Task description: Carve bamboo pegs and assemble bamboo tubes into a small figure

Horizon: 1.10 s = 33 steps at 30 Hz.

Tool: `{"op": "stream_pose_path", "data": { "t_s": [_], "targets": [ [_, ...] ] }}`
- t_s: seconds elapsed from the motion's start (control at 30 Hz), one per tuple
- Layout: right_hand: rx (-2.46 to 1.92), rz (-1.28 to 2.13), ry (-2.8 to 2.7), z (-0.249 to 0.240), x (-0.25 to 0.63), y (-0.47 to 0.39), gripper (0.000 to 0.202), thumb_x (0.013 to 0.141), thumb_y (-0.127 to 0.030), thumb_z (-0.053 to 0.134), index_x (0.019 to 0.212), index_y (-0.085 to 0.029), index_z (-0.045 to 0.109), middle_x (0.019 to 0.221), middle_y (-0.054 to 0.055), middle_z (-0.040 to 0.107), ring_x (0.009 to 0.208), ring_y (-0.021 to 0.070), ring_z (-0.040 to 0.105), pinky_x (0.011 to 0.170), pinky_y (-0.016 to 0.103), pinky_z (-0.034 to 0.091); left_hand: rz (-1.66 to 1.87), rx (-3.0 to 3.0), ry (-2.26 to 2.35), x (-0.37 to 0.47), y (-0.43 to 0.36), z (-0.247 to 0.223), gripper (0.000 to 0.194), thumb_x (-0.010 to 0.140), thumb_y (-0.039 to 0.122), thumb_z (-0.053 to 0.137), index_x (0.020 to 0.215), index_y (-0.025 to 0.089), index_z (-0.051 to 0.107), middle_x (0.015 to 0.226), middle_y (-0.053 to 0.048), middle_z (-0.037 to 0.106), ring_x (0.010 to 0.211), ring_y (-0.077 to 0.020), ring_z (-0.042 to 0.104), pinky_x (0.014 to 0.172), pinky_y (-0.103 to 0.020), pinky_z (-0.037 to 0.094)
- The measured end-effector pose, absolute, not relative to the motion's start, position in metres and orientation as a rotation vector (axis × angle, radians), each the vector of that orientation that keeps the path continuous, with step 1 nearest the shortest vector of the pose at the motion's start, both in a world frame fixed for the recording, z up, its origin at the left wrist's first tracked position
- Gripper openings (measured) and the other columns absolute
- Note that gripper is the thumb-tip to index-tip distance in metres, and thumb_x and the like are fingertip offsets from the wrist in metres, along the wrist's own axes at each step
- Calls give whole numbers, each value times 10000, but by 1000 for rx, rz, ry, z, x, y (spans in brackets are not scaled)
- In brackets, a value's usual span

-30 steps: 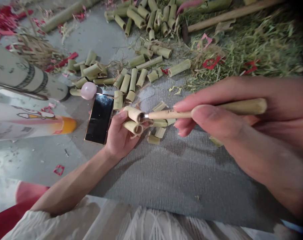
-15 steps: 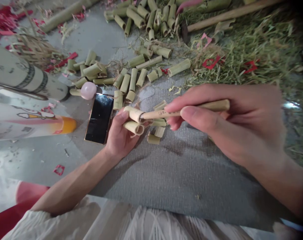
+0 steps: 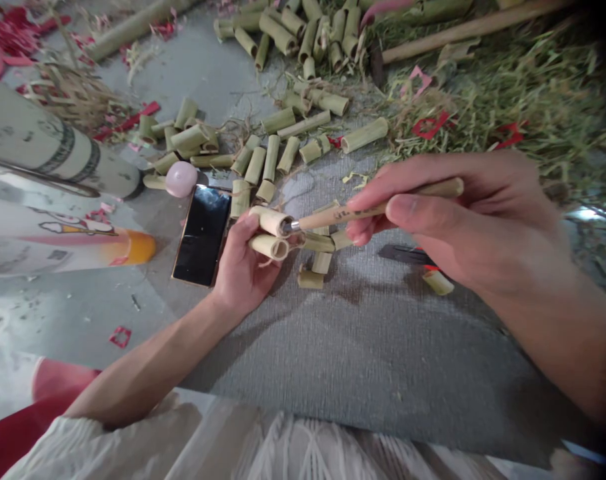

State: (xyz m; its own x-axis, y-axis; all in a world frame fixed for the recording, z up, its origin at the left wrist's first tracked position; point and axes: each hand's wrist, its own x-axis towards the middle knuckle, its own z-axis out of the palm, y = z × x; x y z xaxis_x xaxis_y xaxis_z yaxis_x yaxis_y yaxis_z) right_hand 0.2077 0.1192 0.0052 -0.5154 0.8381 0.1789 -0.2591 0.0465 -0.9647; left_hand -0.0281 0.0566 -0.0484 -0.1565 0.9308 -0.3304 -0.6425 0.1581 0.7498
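Two short bamboo tubes (image 3: 270,247), side by side with some twine about them, are gripped in my left hand (image 3: 246,267). My right hand (image 3: 463,227) closes its fingers round a slim wooden-handled tool (image 3: 327,217) with dark marks on the handle. A shiny metal part shows at the tool's front, and its tip is at the open end of the upper tube, partly hidden there. Under the tool, several bamboo pieces (image 3: 311,279) lie on the grey mat. Beside my right hand are a black and red cutter (image 3: 405,254) and a cut bamboo piece (image 3: 438,283).
A phone (image 3: 197,235) lies left of my left hand, near a pink ball-shaped thing (image 3: 181,179). Two large cylinders (image 3: 57,237) reach in from the left. Beyond are many bamboo tubes (image 3: 277,33), a wooden-handled hammer-like tool (image 3: 463,33) and a heap of green shavings (image 3: 533,87).
The tool has drawn back slightly rightward, so its metal part now shows. My right hand has shifted up, uncovering the cutter and a bamboo piece. My left hand still holds the tubes.
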Motion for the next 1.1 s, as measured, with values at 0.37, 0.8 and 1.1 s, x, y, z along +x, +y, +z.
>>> {"op": "stream_pose_path", "data": {
  "t_s": [0.37,0.8,1.1],
  "targets": [
    [-590,1666,-1443,-4,210,125,221,1062,-158,747,1109,-286,920,926,-3,824,862,164,809,814,286,711,1391,347,994,-29,58,-48,292,963,369,788,804,218,596,751,37,711,667,-101,730,723,-188,679],
    [-502,1855,-1313,-20,210,131,162,1051,-215,777,1113,-254,922,974,24,849,884,159,825,818,247,710,1304,320,949,-32,57,-44,461,928,370,833,701,205,467,710,54,644,523,-53,606,651,-161,662],
    [-432,1853,-1298,-20,208,130,172,1050,-200,757,1109,-223,917,936,33,840,848,174,812,746,270,683,1286,291,932,-31,59,-40,396,922,349,810,694,199,523,689,42,631,534,-57,594,653,-160,660]
  ]
}}
